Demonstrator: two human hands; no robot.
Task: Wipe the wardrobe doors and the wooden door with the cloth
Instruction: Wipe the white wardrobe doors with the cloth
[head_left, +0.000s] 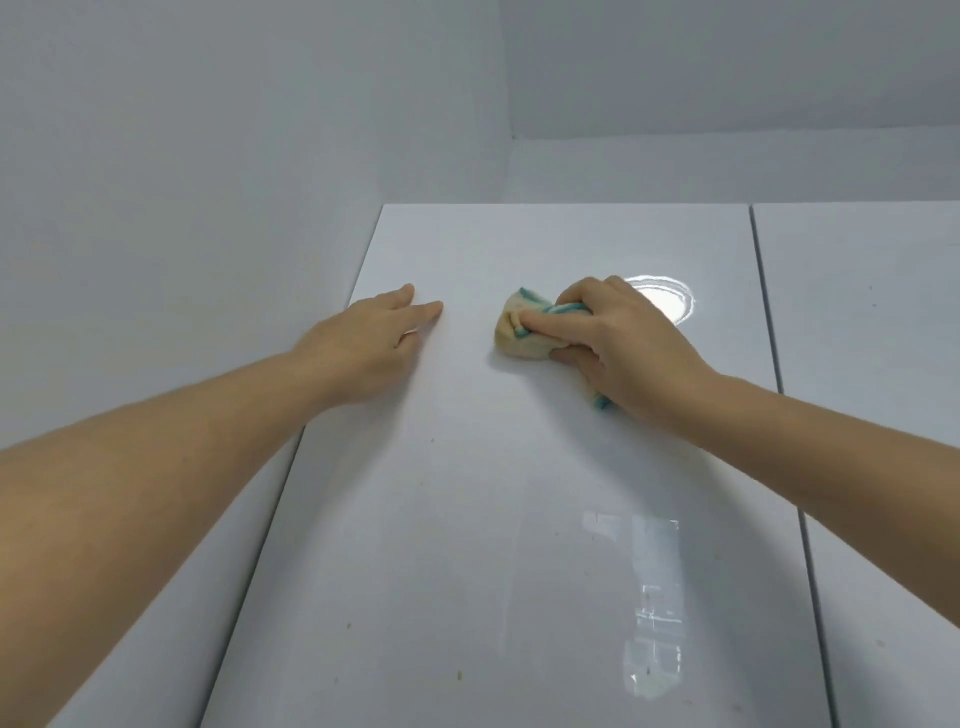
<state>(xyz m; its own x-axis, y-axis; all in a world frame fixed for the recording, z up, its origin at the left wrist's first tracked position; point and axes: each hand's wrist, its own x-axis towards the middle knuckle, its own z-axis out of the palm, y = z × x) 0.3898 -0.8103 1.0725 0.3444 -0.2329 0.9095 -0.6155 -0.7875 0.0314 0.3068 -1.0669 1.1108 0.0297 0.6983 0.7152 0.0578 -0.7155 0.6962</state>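
Observation:
A glossy white wardrobe door (493, 519) fills the middle of the view, seen from below towards its top edge. My right hand (618, 338) grips a bunched beige cloth with teal stripes (519, 332) and holds it against the door's upper part. My left hand (374, 338) lies on the same door near its upper left edge, fingers straight. Small brownish specks dot the lower part of the door. The wooden door is not in sight.
A second white wardrobe door (883, 415) adjoins on the right, split off by a thin dark gap. A plain white wall (156, 208) runs along the left. The white ceiling (727, 67) is above. Lamp and window reflections shine on the middle door.

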